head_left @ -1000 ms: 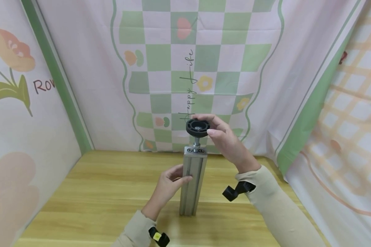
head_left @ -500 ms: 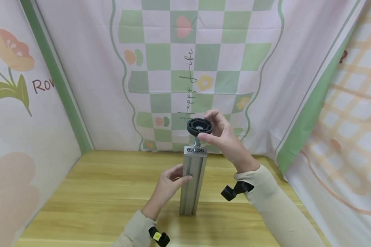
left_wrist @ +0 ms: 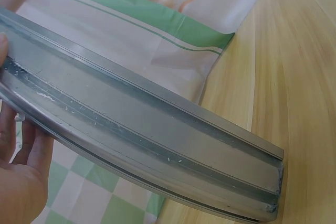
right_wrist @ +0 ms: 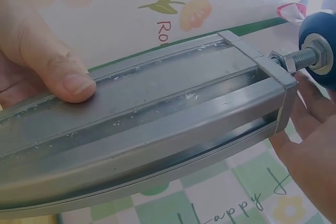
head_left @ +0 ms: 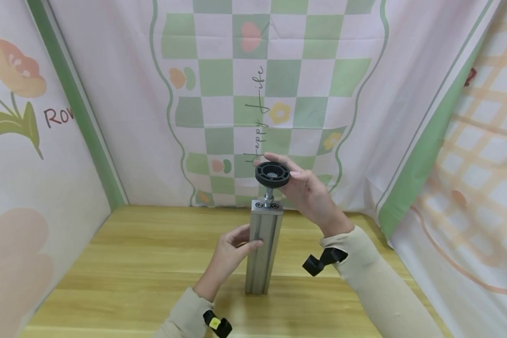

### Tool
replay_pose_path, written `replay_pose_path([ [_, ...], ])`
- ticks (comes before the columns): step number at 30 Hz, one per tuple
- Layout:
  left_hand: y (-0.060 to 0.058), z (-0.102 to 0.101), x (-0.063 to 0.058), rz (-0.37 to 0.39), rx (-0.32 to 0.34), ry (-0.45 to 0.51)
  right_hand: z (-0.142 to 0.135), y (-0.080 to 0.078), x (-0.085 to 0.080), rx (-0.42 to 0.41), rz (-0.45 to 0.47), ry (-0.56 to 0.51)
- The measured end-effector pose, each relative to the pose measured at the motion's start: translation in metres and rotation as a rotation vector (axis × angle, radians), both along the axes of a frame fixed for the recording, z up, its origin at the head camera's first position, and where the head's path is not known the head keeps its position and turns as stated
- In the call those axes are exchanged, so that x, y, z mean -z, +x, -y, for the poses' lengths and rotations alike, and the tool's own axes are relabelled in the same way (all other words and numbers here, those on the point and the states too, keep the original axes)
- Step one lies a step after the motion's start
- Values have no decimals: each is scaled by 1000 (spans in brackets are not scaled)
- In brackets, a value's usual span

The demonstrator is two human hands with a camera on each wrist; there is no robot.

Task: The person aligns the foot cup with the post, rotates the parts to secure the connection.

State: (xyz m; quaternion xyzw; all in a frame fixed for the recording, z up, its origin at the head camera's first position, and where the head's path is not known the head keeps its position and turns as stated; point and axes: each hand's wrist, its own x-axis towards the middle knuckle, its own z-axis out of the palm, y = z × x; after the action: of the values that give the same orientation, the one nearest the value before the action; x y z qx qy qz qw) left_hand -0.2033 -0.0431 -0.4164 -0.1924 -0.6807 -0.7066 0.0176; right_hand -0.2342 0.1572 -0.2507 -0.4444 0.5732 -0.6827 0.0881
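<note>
An aluminium extrusion profile (head_left: 263,253) stands upright on the table, its long grooves also showing on the profile (left_wrist: 142,114) in the left wrist view. From its top end plate rises a threaded stud with a nut (right_wrist: 286,61), carrying a round black levelling foot (head_left: 272,182). My left hand (head_left: 232,248) grips the profile around mid-height, thumb on the near face. Up at the foot, my right hand (head_left: 310,195) holds the disc by its rim, thumb at the right edge and fingers reaching round the far side. The fingers behind the disc are partly hidden.
The wooden table (head_left: 152,263) stretches around the profile. A printed checkered curtain (head_left: 219,80) hangs behind it, with patterned side cloths (head_left: 21,188) to left and right. Both sleeves carry a black wrist clip (head_left: 325,260).
My right thumb has gone from the disc's right edge to its near side and back, the fingers drawing away and reaching round the far side again. My left hand and the profile stay put.
</note>
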Motion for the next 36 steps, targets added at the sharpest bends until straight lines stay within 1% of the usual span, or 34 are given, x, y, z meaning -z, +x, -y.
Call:
replay_pose_path([
  [6,0,0,0,2,3,-1,0,0,1,-12,12,-31],
  [9,-1,0,0,-1,1,3,0,0,2,5,16,-41],
  [17,-2,0,2,-4,-6,6,2,-2,6,109,38,-59],
  [22,-1,0,1,3,-6,8,2,1,6,166,-9,-41],
  [24,-1,0,0,6,-8,6,2,2,6,183,-20,-31],
  [31,-2,0,-1,6,-18,-7,4,5,2,249,-8,11],
  [36,-1,0,0,1,-15,-8,4,5,2,271,-15,27],
])
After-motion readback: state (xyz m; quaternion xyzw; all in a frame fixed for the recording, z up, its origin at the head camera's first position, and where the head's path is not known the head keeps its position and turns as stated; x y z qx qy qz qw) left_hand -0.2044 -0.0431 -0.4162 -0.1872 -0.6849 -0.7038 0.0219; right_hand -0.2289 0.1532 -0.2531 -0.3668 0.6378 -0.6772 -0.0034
